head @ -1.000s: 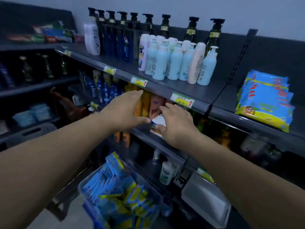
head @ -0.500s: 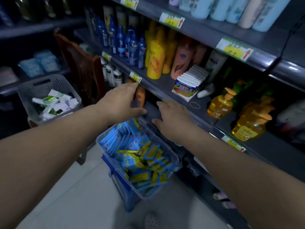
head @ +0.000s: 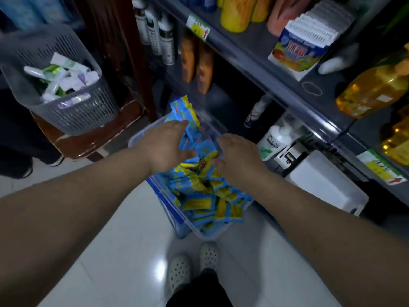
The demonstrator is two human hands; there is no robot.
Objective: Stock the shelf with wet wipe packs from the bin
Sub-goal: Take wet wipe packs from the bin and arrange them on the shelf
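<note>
Our left hand [head: 168,147] above clear boxy plastic bin [head: 135,138], fingers wide, flat. Right hand [head: 240,157] alongside; we cannot tell its grip. Glossy blue-yellow wet wipe packs [head: 199,193] heaped inside bin.

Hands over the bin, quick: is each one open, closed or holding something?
Left hand: open, fingers straight over the wet wipe packs.
Right hand: cannot tell; fingertips hidden among the packs.

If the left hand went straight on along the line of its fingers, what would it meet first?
Most likely the wet wipe packs standing propped at the far end of the bin. The left hand points at them, though depth is unclear.
</note>
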